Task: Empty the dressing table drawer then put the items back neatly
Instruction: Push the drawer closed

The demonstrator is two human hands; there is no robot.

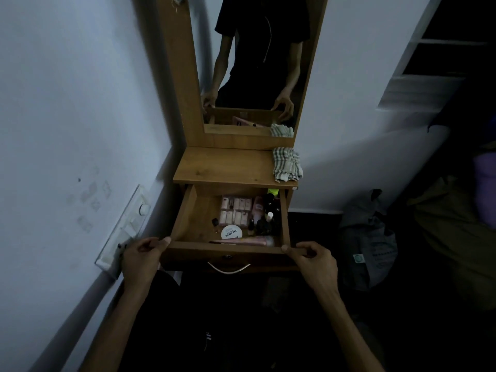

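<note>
Both hands grip the front corners of the open drawer (185,210), left hand (142,257) and right hand (312,260) curled over its front edge. Above, the tabletop (225,165) carries a checked cloth (287,164). Inside lie a pink box set (236,210), dark bottles (268,216), a pink tube (252,240) and a round white tub (231,232).

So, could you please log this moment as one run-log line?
drawer: open, still full | left hand: grips front edge | right hand: grips front edge | cloth: on tabletop
</note>
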